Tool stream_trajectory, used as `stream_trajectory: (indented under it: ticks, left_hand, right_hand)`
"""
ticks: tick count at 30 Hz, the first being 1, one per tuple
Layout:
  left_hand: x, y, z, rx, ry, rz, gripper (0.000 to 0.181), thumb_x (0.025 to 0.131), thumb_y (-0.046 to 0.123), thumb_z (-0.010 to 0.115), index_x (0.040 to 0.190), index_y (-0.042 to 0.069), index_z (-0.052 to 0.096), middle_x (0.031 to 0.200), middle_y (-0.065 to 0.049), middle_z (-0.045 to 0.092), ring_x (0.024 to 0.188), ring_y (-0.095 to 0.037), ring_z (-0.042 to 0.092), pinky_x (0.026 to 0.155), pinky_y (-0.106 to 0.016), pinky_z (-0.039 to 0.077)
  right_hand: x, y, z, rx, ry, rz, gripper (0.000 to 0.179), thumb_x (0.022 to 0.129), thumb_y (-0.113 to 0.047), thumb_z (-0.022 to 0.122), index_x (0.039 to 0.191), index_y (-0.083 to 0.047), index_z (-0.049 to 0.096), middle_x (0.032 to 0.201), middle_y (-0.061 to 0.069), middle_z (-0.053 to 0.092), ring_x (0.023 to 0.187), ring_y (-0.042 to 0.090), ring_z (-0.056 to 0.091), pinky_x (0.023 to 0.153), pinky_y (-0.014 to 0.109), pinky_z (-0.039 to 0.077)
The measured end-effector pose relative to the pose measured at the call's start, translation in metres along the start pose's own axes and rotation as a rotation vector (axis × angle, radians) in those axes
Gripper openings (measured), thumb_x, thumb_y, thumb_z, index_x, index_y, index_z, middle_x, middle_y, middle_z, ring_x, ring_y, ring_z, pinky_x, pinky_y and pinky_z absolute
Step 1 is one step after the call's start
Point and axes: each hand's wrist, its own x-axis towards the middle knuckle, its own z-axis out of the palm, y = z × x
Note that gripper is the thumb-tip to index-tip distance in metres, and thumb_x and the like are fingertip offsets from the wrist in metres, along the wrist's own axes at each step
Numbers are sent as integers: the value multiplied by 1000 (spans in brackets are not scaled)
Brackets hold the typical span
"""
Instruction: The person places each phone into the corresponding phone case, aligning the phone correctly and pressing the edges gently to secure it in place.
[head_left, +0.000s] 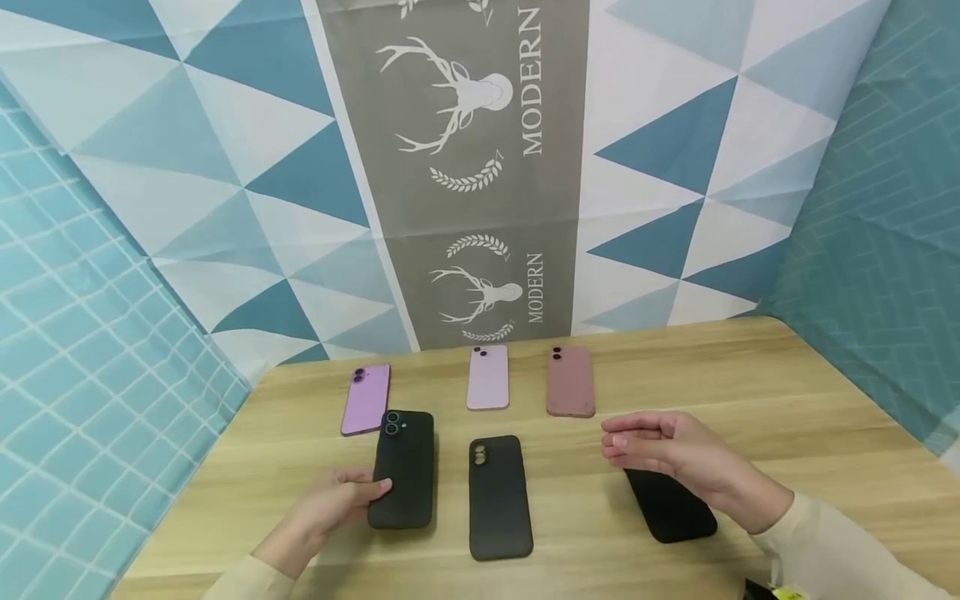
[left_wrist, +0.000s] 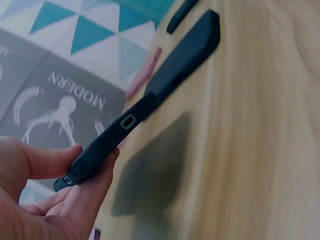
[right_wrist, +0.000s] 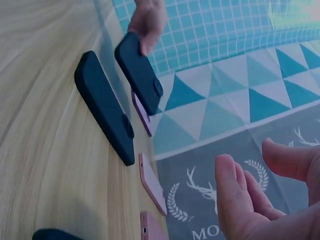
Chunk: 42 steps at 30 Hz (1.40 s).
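My left hand [head_left: 322, 507] pinches a black-cased phone [head_left: 405, 475] by its left side, thumb on its back. Two camera lenses show at its top. In the left wrist view the phone [left_wrist: 112, 132] is seen edge-on, raised over the table with its shadow below. Beside it, a black phone case [head_left: 500, 504] lies back up, wood colour showing through its camera cutout. My right hand [head_left: 675, 454] hovers over another black case or cased phone [head_left: 672, 510], partly hiding it. In the right wrist view the right hand's fingers [right_wrist: 230, 180] are apart from the thumb, holding nothing.
Along the back of the wooden table [head_left: 750, 392] lie a purple phone [head_left: 367, 402], a pale pink phone [head_left: 488, 380] and a rose phone [head_left: 570, 385]. A patterned cloth [head_left: 645, 208] hangs behind the table. A small black and yellow object [head_left: 787, 592] shows at the bottom edge.
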Motion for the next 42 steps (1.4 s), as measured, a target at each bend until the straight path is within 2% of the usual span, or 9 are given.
stream_trajectory:
  ticks: [5, 12, 15, 19, 22, 27, 32, 38, 42]
  left_hand:
    - [1, -5, -12, -15, -9, 12, 39, 90, 15, 65, 112, -17, 60, 95, -5, 75, 83, -10, 71, 78, -26, 59]
    - [2, -15, -11, -37, -3, -5, 22, 88, 12, 67, 98, -7, 68, 88, -3, 75, 79, -10, 72, 75, -26, 59]
    - [1, -18, -7, 40, 64, -16, 27, 86, 12, 68, 101, -11, 67, 89, -8, 76, 78, -12, 72, 75, -29, 60]
    - [1, -16, 1, 185, 227, -54, 33, 81, 11, 73, 105, -11, 66, 92, -13, 75, 79, -16, 71, 74, -34, 60]
    - [-2, -12, 4, 255, 314, -79, 39, 78, 11, 77, 107, -11, 65, 92, -15, 74, 79, -18, 71, 73, -36, 60]
    - [-9, -8, 2, 310, 355, -56, 40, 77, 11, 77, 108, -10, 65, 93, -19, 74, 76, -21, 72, 71, -35, 59]
    - [-13, -7, 0, 320, 387, -24, 28, 78, 6, 74, 101, -9, 68, 85, -16, 75, 70, -18, 71, 66, -30, 58]
    - [-12, -1, -3, 361, 396, 5, 27, 80, 11, 73, 102, -6, 69, 82, -12, 75, 71, -16, 71, 66, -27, 54]
    - [-8, 7, 1, 337, 382, 37, 29, 81, 10, 73, 103, -7, 68, 85, -13, 75, 73, -18, 72, 67, -30, 59]
  right_hand:
    - [-1, -5, -6, -19, -1, -5, 50, 96, -13, 57, 135, 15, 41, 109, -6, 71, 102, 10, 69, 90, 22, 55]
    - [-1, -8, -8, -29, 11, 10, 51, 97, -13, 57, 136, 14, 40, 110, -6, 71, 102, 9, 69, 90, 22, 55]
    - [-2, -7, -10, -22, 15, 5, 52, 96, -12, 57, 136, 16, 39, 111, -5, 71, 102, 9, 69, 90, 23, 55]
    - [-5, -8, -14, -61, 38, -3, 54, 96, -12, 57, 136, 18, 36, 111, -7, 71, 103, 9, 69, 90, 23, 55]
    - [-8, -9, -17, -188, 116, 10, 56, 95, -16, 60, 137, 15, 39, 111, -8, 70, 101, 6, 69, 89, 19, 55]
    - [-13, -8, -23, -454, 256, 62, 58, 90, -25, 67, 134, 6, 49, 119, 10, 68, 93, -3, 67, 82, 16, 53]
    - [-15, -1, -28, -587, 279, 77, 55, 88, -23, 70, 129, 8, 52, 117, 20, 66, 90, 5, 66, 75, 20, 55]
    - [-13, 8, -28, -962, 348, 49, 60, 75, -30, 82, 117, 7, 61, 103, 15, 69, 86, 19, 66, 68, 25, 57]
    - [-11, 13, -25, -1073, 334, 68, 66, 70, -32, 85, 115, 9, 61, 100, 16, 69, 85, 23, 66, 70, 33, 58]
